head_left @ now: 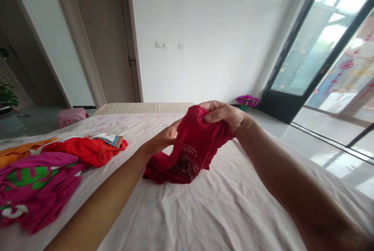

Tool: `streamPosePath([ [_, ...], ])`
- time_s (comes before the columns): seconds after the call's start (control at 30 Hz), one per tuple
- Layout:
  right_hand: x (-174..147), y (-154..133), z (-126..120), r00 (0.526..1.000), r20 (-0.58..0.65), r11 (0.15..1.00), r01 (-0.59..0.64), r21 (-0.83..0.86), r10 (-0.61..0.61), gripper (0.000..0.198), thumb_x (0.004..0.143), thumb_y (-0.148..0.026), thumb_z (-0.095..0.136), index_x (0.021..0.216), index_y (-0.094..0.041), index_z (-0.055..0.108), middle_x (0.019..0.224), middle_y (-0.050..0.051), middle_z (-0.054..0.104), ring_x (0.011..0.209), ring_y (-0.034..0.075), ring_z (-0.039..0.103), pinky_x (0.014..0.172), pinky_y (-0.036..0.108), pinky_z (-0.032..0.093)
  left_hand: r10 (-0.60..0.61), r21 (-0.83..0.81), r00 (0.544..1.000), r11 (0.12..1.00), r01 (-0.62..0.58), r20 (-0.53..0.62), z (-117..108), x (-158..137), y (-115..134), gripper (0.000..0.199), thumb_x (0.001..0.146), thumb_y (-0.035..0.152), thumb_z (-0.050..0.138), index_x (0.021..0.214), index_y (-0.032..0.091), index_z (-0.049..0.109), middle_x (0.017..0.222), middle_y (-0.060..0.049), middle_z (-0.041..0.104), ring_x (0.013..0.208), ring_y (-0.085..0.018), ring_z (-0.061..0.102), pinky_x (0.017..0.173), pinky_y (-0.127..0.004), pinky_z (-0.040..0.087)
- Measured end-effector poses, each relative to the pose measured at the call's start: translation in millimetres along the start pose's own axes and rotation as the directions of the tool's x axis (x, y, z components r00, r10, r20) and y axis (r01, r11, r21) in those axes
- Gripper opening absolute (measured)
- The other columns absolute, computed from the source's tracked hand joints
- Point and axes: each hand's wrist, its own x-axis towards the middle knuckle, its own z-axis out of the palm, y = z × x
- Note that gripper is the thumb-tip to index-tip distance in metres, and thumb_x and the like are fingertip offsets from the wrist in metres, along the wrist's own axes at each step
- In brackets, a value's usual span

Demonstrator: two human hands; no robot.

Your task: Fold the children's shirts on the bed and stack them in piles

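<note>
A dark red garment with a pale swirling print hangs in folds above the bedsheet, its lower end resting on the sheet. My right hand pinches its top edge between thumb and fingers. At its left side is my left hand, closed on the cloth, with the fingertips hidden behind the fabric. The garment is bunched, so I cannot tell its exact kind.
A pale sheet covers the broad surface beneath. To the left lie a magenta garment with a green print, a bright red one and an orange one. Beyond are a pink stool and purple flowers.
</note>
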Motion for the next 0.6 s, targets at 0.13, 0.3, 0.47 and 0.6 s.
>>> streamPosePath([
  [0.13, -7, -9, -7, 1.0, -0.01, 1.0, 0.007, -0.007, -0.007, 0.019, 0.065, -0.017, 0.074, 0.082, -0.012, 0.069, 0.075, 0.008, 0.074, 0.073, 0.027, 0.072, 0.068, 0.038, 0.06, -0.027, -0.151, 0.994, 0.988, 0.043, 0.106, 11, -1, 11, 0.042, 0.074, 0.04, 0.073, 0.11, 0.019, 0.069, 0.1, -0.01, 0.073, 0.089, -0.024, 0.067, 0.077, -0.032, 0.054],
  [0.3, -16, -16, -36, 0.927, -0.343, 0.986, 0.164, 0.005, -0.153, 0.016, 0.066, -0.017, 0.073, 0.081, -0.014, 0.068, 0.073, 0.006, 0.073, 0.073, 0.027, 0.072, 0.068, 0.042, 0.06, -0.113, -0.113, 0.993, 0.988, 0.109, -0.026, -29, -25, 41, 0.031, 0.062, 0.025, 0.076, 0.09, 0.014, 0.071, 0.076, -0.004, 0.071, 0.07, -0.018, 0.066, 0.067, -0.028, 0.053],
  [0.47, -13, -29, -34, 0.794, -0.5, 0.929, 0.364, -0.062, -0.344, 0.014, 0.071, -0.02, 0.072, 0.084, -0.017, 0.068, 0.072, 0.003, 0.072, 0.078, 0.027, 0.071, 0.073, 0.044, 0.061, -0.281, 0.164, 0.96, 0.947, 0.278, -0.005, -64, -44, 86, 0.05, 0.063, 0.031, 0.08, 0.11, 0.018, 0.068, 0.093, -0.004, 0.073, 0.087, -0.024, 0.068, 0.08, -0.035, 0.056],
  [0.6, -2, -43, -39, 0.783, -0.493, 0.916, 0.394, -0.079, -0.38, 0.016, 0.072, -0.022, 0.072, 0.087, -0.018, 0.067, 0.073, 0.003, 0.071, 0.078, 0.026, 0.07, 0.074, 0.043, 0.061, -0.454, 0.404, 0.885, 0.794, 0.455, -0.105, -99, -58, 107, 0.055, 0.064, 0.048, 0.08, 0.108, 0.017, 0.069, 0.091, -0.001, 0.074, 0.086, -0.025, 0.068, 0.079, -0.036, 0.056],
])
